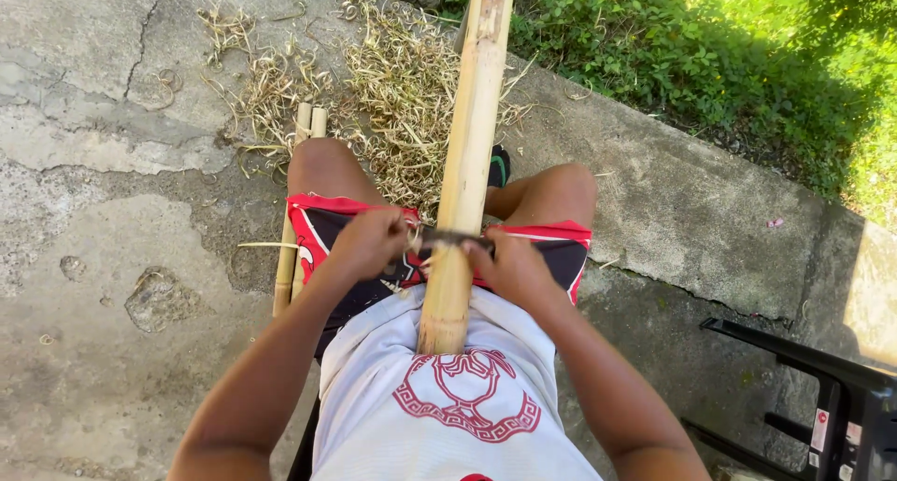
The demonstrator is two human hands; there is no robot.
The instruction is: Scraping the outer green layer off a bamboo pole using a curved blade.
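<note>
A long bamboo pole [470,154] runs straight up the middle, its near end resting against the person's white shirt [439,416] and the far end reaching past the top edge, over the concrete floor [112,257]. Across the pole lies a dark blade [455,240], set crosswise just above the lap. The left hand [371,241] is fisted tight at the blade's left end, grip closed on it, knuckles up. The right hand [513,268] is clamped on the blade's right end, fingers curled under, right beside the pole and touching it. Both knees flank the pole, red and black shorts [322,224] showing on either side. Under the left thigh, two thinner bamboo sticks [291,257] lie side by side on the concrete, pointing away. Beyond the knees there's a big heap of pale curly shavings [392,88] spread across the floor, on both sides of the pole. Grass [710,60] fills the top right, sunlit, and a black plastic chair [832,397] pokes in at the bottom right corner, well apart from the hands.
</note>
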